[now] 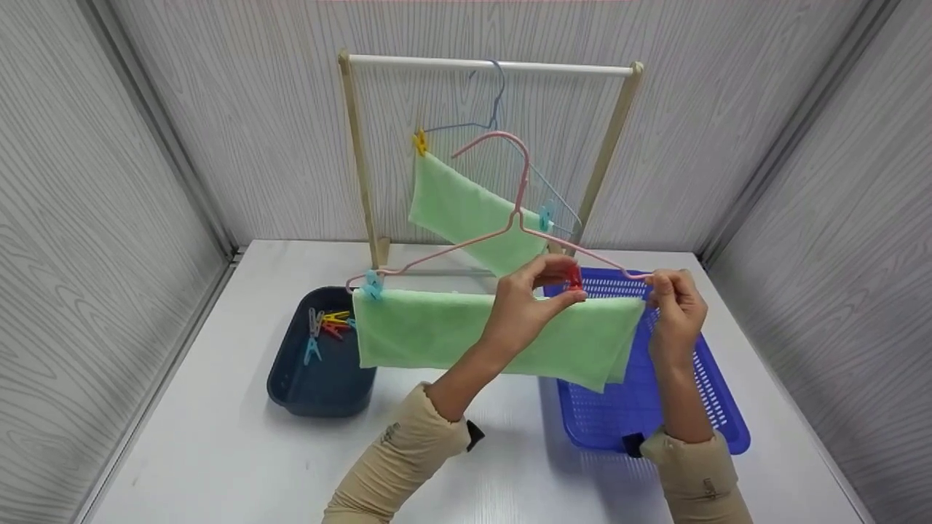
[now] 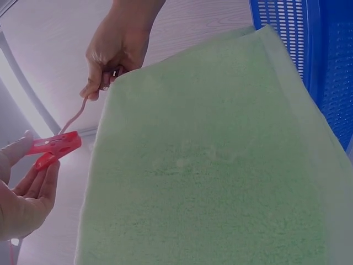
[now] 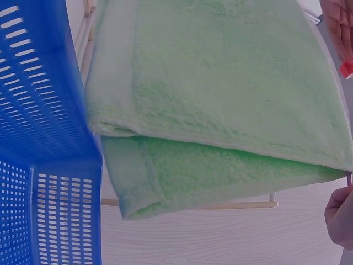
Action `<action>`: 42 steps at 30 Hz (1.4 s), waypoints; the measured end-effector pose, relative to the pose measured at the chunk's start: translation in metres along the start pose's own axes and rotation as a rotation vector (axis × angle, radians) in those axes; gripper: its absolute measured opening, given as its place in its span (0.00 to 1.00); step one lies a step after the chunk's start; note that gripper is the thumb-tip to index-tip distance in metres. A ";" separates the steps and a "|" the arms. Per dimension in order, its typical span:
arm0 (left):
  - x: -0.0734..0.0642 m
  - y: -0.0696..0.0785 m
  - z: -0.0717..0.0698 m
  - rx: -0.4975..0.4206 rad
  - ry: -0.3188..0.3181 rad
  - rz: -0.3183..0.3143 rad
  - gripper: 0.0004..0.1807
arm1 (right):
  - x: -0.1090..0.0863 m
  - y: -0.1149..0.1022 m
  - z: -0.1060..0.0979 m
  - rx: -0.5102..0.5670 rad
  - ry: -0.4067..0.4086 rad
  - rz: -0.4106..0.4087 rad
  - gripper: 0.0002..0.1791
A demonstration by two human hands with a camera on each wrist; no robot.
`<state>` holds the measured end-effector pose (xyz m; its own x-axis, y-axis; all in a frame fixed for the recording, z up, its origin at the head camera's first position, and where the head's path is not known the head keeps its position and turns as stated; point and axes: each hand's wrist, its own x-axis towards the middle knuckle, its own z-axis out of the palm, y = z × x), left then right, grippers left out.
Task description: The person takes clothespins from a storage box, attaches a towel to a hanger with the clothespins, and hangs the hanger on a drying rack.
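Observation:
A pink hanger (image 1: 520, 193) is held up with a folded light green towel (image 1: 429, 327) draped along its lower bar. Near the hanger's left end, a light blue clothespin (image 1: 373, 285) clips the towel. My left hand (image 1: 520, 302) pinches a red clothespin (image 1: 574, 278) between thumb and fingers, just above the towel's top edge; its jaws stand clear of the cloth in the left wrist view. With curled fingers, my right hand (image 1: 677, 309) grips the hanger's right end beside the towel's upper corner. In the right wrist view the towel's folded layers (image 3: 220, 171) hang apart at the bottom.
Behind stands a rack with a white rod (image 1: 568, 68), bearing a blue hanger (image 1: 498, 94) and a second green towel (image 1: 466, 200) on yellow and blue clothespins. A dark bin (image 1: 320, 389) with several clothespins is at left. A blue basket (image 1: 728, 429) stands at right.

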<state>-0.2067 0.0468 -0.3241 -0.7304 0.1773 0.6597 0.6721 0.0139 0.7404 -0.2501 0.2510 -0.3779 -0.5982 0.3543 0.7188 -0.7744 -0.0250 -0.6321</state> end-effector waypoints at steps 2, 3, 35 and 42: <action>0.000 -0.009 0.005 0.014 0.005 0.011 0.19 | -0.001 0.000 0.001 0.012 0.000 0.002 0.10; 0.001 -0.015 0.008 0.019 0.008 0.019 0.20 | -0.001 0.000 0.001 0.017 0.000 0.005 0.10; -0.004 -0.047 0.051 0.193 0.018 0.286 0.16 | -0.008 0.000 0.008 0.023 -0.032 -0.025 0.12; -0.002 -0.052 0.054 0.214 0.068 0.430 0.12 | -0.009 0.001 0.010 0.030 -0.013 -0.055 0.14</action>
<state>-0.2335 0.0987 -0.3710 -0.3820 0.1467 0.9124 0.9197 0.1571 0.3598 -0.2480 0.2383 -0.3818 -0.5569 0.3434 0.7563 -0.8120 -0.0336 -0.5827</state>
